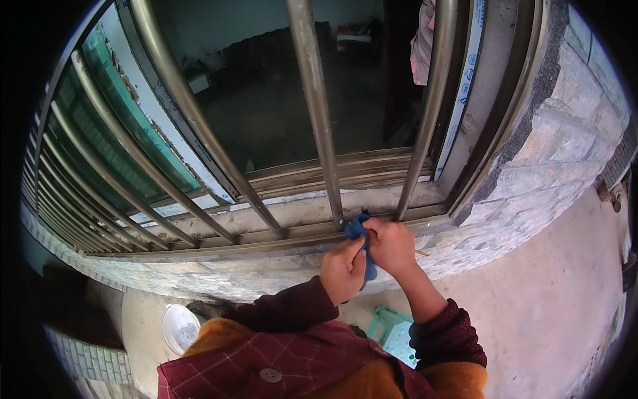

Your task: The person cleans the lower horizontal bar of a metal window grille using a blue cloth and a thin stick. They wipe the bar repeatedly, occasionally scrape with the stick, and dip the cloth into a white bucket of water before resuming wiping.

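A blue cloth [356, 228] is bunched between my two hands at the bottom rail of a metal window grille [309, 234]. My left hand [343, 269] pinches the cloth from the left, thumb and fingers together. On its right, my right hand [391, 246] grips the cloth close to the rail. Part of the cloth hangs below my fingers, in front of the stone-clad wall [239, 272]. The cloth lies between two upright metal bars [323, 124], near the foot of the left one. My palms are hidden.
Behind the bars are a sliding window's track [299, 182] and dark glass [279, 109]. A pink cloth [422, 50] hangs at the upper right. Below, a white bucket [180, 329] stands at the left and a green plastic stool [394, 331] beside my right sleeve.
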A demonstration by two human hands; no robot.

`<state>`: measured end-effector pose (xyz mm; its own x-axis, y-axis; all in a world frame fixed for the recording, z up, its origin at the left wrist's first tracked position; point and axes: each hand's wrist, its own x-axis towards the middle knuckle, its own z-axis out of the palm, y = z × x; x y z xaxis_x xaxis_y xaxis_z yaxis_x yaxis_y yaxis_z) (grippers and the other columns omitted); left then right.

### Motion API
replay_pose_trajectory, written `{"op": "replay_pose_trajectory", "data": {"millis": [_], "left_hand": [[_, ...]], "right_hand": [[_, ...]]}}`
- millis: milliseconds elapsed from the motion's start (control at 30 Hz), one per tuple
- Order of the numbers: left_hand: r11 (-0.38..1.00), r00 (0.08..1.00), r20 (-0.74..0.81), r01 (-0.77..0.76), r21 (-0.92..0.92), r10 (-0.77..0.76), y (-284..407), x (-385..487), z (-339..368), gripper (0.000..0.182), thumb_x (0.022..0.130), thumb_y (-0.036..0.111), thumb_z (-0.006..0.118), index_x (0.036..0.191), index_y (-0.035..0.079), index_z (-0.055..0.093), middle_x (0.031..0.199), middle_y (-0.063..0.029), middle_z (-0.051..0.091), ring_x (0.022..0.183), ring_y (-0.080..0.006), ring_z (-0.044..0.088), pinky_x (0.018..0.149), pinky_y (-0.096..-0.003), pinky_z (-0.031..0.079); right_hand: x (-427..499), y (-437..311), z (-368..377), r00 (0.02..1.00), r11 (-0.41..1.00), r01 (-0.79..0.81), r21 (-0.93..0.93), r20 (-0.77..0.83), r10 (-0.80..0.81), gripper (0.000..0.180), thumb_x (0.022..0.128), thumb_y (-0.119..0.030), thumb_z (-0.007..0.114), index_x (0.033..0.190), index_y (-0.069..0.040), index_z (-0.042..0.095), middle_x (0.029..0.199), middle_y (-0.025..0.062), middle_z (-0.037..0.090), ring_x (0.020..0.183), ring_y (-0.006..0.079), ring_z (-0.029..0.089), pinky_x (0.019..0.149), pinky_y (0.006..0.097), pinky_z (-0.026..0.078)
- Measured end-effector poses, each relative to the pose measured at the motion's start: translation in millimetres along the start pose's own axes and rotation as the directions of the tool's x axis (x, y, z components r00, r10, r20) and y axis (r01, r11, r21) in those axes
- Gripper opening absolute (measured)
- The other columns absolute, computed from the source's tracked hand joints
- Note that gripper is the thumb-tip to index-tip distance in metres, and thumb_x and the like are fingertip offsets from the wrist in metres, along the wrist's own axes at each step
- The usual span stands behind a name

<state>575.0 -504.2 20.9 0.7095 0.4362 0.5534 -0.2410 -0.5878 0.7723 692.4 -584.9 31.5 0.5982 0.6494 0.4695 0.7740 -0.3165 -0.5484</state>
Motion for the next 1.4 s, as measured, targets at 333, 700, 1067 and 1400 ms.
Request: {"op": "replay_pose_trajectory", "data": {"millis": [333,700,1067,1400], "left_hand": [[0.999,0.988,0.154,-0.029,-0.032,0.034,18.6,-9.2,17.5,0.031,0.088,-0.001,0.058,0.119,0.0,0.061,0.078,-0.013,0.057,0.063,-0.0209,0.054,0.059,-0.0291,0.045],[0.99,0.989,0.134,0.081,-0.116,-0.065,-6.3,-16.1,-12.7,0.031,0.088,-0.001,0.057,0.119,0.0,0.059,0.077,-0.0145,0.056,0.059,-0.0225,0.054,0.055,-0.0295,0.044],[0.995,0.995,0.1,0.03,-0.093,-0.021,-12.4,-20.8,-39.3,0.028,0.084,0.0,0.059,0.112,0.001,0.062,0.076,-0.015,0.058,0.061,-0.0312,0.058,0.055,-0.0366,0.046],[0.998,0.995,0.078,-0.054,-0.038,0.057,-15.7,-8.9,-16.5,0.029,0.084,0.002,0.059,0.112,0.002,0.062,0.079,-0.0173,0.059,0.066,-0.0368,0.06,0.058,-0.0415,0.048]], "right_hand": [[-24.9,28.2,-35.9,0.983,0.947,-0.117,0.301,-0.102,0.154,0.006,0.081,-0.005,0.066,0.085,-0.008,0.069,0.075,0.0129,0.069,0.064,0.0257,0.068,0.059,0.0337,0.052],[45.5,-28.5,-48.9,0.868,0.78,0.449,-0.435,0.419,-0.266,0.007,0.073,-0.013,0.06,0.072,-0.015,0.067,0.063,0.008,0.063,0.062,0.0281,0.065,0.053,0.0396,0.049],[31.0,-29.4,-33.6,0.947,0.96,0.074,-0.268,0.322,0.017,0.007,0.08,-0.017,0.065,0.083,-0.015,0.071,0.072,0.0105,0.067,0.067,0.0328,0.065,0.059,0.0423,0.051],[-10.6,-34.8,-11.8,0.99,0.932,-0.138,-0.334,-0.069,0.122,0.008,0.081,-0.016,0.065,0.088,-0.013,0.069,0.071,0.0126,0.067,0.065,0.0333,0.065,0.056,0.0429,0.051]]}}
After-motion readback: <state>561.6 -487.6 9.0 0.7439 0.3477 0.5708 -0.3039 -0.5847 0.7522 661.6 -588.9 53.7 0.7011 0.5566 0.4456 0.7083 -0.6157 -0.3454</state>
